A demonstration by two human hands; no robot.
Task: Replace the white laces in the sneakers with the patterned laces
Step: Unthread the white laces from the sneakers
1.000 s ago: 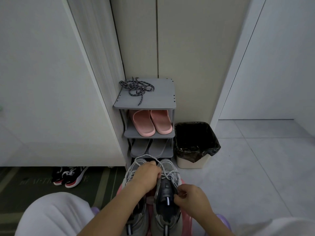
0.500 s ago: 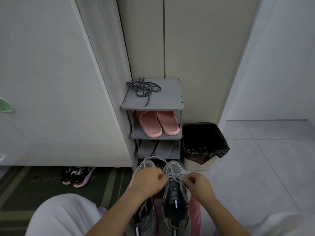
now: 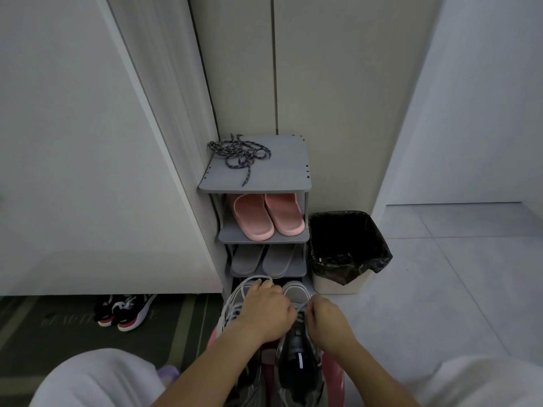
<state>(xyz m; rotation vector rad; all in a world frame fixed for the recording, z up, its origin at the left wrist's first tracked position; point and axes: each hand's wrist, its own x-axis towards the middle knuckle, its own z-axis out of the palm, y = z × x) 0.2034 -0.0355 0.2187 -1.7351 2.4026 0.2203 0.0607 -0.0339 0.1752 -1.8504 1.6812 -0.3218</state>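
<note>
The two sneakers (image 3: 296, 362) sit side by side on a pink stool (image 3: 335, 374) between the person's knees, with the white laces (image 3: 245, 284) in them. The left hand (image 3: 264, 309) lies over the shoes with its fingers curled round a loop of lace. The right hand (image 3: 329, 324) pinches a strand just beside it. The patterned laces (image 3: 239, 155) lie in a loose tangle on the top of the grey shoe rack (image 3: 282, 171), well apart from the hands. Pink slippers (image 3: 267, 215) and grey slippers (image 3: 264, 258) fill the shelves below. A bin (image 3: 329, 284) lined with a black bag stands just beside the rack.
</note>
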